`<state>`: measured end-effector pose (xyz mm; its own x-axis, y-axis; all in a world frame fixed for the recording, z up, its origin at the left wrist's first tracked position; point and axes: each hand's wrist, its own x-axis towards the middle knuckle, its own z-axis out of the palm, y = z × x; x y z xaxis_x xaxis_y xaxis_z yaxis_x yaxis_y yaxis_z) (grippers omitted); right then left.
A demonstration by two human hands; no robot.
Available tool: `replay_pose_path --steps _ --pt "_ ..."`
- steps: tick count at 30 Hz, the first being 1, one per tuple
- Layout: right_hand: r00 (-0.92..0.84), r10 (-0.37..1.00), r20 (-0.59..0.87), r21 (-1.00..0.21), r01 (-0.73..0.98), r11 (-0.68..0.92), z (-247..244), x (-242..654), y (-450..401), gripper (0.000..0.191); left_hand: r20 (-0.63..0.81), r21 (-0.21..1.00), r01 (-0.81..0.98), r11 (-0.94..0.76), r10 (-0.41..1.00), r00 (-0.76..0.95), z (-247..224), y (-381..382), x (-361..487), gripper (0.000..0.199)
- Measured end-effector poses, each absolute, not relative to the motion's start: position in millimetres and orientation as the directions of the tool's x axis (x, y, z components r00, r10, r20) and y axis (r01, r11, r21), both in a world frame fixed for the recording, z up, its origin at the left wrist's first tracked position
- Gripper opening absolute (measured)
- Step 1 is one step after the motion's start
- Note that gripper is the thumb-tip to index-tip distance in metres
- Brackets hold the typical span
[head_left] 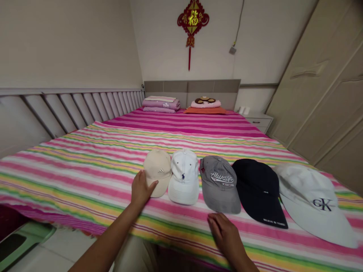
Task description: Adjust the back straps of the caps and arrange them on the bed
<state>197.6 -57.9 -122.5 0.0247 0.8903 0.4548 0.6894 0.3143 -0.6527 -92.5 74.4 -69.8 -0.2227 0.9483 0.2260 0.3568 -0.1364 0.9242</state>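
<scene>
Hands well apart, neither gripping. Left hand (143, 190) rests its fingertips against a beige baseball cap (159, 170). Right hand (222, 234) lies on the striped bedspread (85, 181), just below a gray cap (219, 185) stitched "Always". In the same row: white cap (184, 177) with polo-player logo, navy cap (256, 189), brim lettering too small to read, and pale cap (312, 204) marked "CK".
</scene>
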Motion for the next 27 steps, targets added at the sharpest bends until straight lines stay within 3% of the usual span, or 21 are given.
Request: replay_pose_path --steps 2,4,7,10,12,15,27 --pt "0.233 0.957 0.174 -0.910 0.409 0.066 -119.4 201.9 -61.0 0.029 0.320 0.908 0.346 -0.237 0.925 -0.207 -75.1 54.1 -76.0 0.038" --pt "0.318 0.929 -0.188 -0.980 0.002 -0.200 -112.6 207.2 -64.2 0.029 0.122 0.966 0.242 -0.093 0.987 -0.108 -82.5 32.7 -56.6 0.017" --pt "0.220 0.827 -0.518 -0.787 -0.502 -0.359 -97.0 214.8 -64.5 0.018 -0.383 0.920 -0.057 0.388 0.921 0.072 -89.5 11.7 -31.0 0.024" --pt "0.163 0.772 -0.615 -0.574 -0.764 -0.296 -85.2 218.3 -56.5 0.014 -0.613 0.705 -0.326 0.629 0.773 0.165 -87.4 9.4 -14.8 0.024" --pt "0.177 0.762 -0.623 -0.527 -0.814 -0.242 -83.9 217.8 -49.2 0.020 -0.646 0.667 -0.363 0.651 0.748 0.153 -84.8 12.5 -7.3 0.023" --pt "0.213 0.765 -0.608 -0.550 -0.808 -0.212 -88.8 215.6 -42.0 0.023 -0.622 0.704 -0.344 0.622 0.773 0.124 -84.8 14.0 1.6 0.021" --pt "0.206 0.805 -0.556 -0.606 -0.763 -0.223 -87.0 215.6 -50.3 0.017 -0.591 0.745 -0.221 0.630 0.776 0.219 -89.6 11.2 1.0 0.027"
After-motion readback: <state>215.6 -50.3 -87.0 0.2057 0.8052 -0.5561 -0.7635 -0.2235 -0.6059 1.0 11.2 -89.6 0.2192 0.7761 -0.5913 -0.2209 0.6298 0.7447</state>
